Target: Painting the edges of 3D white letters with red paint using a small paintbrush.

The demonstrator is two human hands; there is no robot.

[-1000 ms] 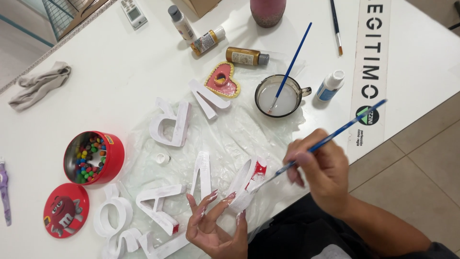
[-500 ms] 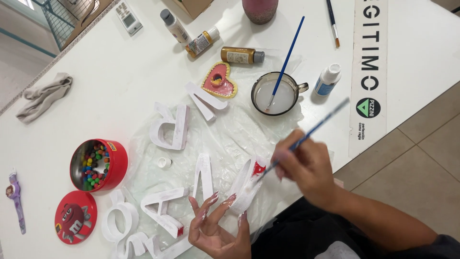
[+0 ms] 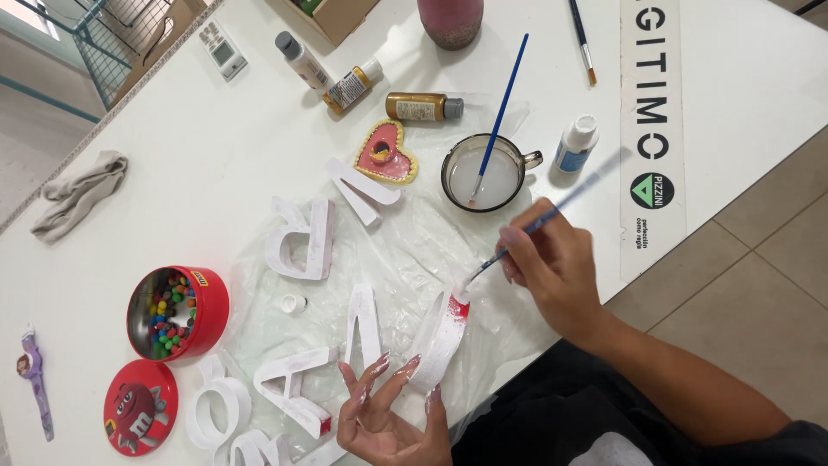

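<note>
At the far left of the white table (image 3: 172,173) lies a small purple figure (image 3: 33,375), with a crumpled grey cloth (image 3: 79,192) above it toward the far edge. Next comes a round red tin (image 3: 177,312) full of coloured candies, its red lid (image 3: 140,407) lying just below it. A clear plastic sheet (image 3: 405,250) covers the middle of the table and carries several white block letters: a letter R (image 3: 304,240), a small white cap (image 3: 292,303) beneath it, a letter A (image 3: 293,388) near the front edge, and a V-shaped letter (image 3: 362,190) farther back. The left hand (image 3: 388,414), palm up with fingers spread, steadies a white letter piece (image 3: 440,336) on edge between its fingertips; the piece stands on the plastic at the front of the table and bears red paint at its upper corner. Beyond it sit a pink heart-shaped dish (image 3: 388,152), a gold paint bottle (image 3: 423,106) lying on its side, and a glass mug (image 3: 483,173) of cloudy water with a blue brush (image 3: 500,108) leaning in it. The right hand (image 3: 556,267) is closed around a thin paintbrush (image 3: 552,211), pinched like a pen, its tip touching the red corner of the piece. Just right stands a small white bottle (image 3: 576,145), then a long white printed strip (image 3: 655,129).
</note>
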